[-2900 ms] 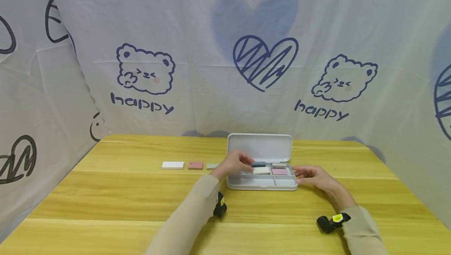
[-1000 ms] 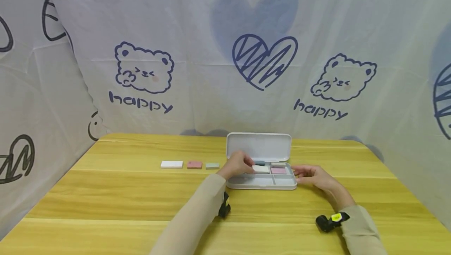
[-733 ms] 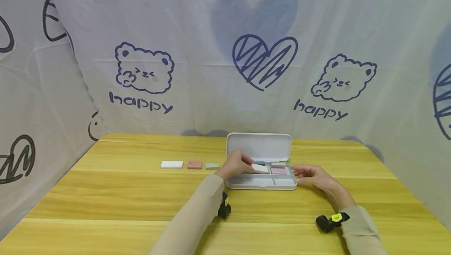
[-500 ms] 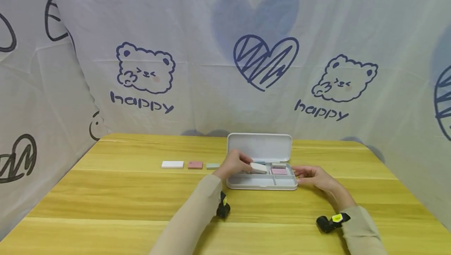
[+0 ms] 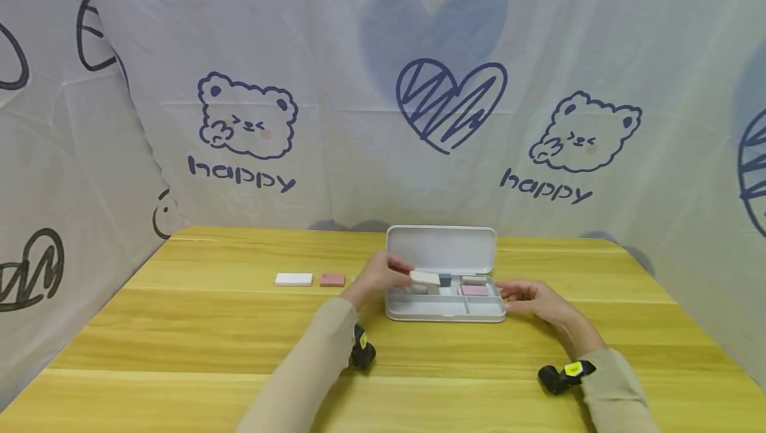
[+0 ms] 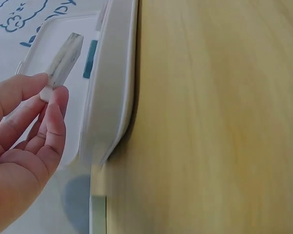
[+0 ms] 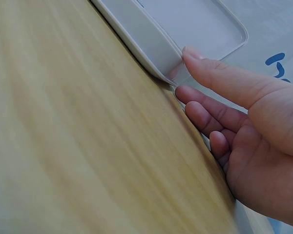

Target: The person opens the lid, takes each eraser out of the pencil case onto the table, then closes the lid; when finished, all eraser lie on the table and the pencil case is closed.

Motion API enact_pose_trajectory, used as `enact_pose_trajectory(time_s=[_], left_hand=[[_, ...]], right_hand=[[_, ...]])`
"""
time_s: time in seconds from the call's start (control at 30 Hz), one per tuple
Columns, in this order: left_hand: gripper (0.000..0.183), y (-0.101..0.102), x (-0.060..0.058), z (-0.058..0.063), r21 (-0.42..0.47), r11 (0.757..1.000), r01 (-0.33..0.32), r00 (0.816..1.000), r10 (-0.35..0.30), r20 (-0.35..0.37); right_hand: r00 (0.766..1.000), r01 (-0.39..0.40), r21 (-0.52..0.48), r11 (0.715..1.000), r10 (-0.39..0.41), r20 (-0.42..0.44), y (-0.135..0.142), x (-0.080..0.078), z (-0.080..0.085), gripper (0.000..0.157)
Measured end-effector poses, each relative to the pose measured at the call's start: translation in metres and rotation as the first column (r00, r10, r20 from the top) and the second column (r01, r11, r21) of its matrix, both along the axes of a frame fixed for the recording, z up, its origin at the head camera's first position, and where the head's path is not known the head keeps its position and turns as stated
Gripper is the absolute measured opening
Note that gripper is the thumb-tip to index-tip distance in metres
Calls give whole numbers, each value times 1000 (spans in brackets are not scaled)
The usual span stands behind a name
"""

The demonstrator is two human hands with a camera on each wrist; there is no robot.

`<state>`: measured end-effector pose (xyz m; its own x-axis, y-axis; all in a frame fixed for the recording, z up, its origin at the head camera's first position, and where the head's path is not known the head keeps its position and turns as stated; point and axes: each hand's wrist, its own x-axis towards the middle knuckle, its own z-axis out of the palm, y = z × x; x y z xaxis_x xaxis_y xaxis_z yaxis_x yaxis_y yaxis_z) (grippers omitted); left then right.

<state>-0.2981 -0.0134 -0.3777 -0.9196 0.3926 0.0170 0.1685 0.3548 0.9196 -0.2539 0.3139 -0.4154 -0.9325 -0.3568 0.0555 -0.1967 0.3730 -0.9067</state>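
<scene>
My left hand [image 5: 383,275] pinches one end of a white eraser [image 5: 426,278] between thumb and fingers, raised over the left back part of a white case [image 5: 419,310]. In the left wrist view grey smudges mark the eraser's [image 6: 66,61] side. The case's lid [image 5: 443,247] stands up behind. Inside lie a dark teal block [image 5: 445,280], a pink block [image 5: 474,290] and a pale block [image 5: 473,281]. At the right end my right hand [image 5: 532,300] has its thumb at the rim and its fingers loosely bent beside the corner, as the right wrist view shows.
Left of the case a white block [image 5: 294,279] and a reddish-pink block [image 5: 332,280] lie in a row on the wooden table [image 5: 179,326]. A green block [image 6: 98,214] beside them is mostly behind the left hand in the head view. A printed cloth [image 5: 347,173] hangs behind.
The white eraser was lying in the case; my left hand took hold of it, tilted it up and moved it left. More of the teal block shows. The right hand stays put.
</scene>
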Motion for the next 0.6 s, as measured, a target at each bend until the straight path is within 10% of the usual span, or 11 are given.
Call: enact_pose_trajectory(time_s=[0.6], left_hand=[[25, -47, 1, 7, 29, 996, -88, 996, 88, -27]], right_hand=[[1000, -12, 6, 1000, 12, -18, -1, 1, 2, 49]])
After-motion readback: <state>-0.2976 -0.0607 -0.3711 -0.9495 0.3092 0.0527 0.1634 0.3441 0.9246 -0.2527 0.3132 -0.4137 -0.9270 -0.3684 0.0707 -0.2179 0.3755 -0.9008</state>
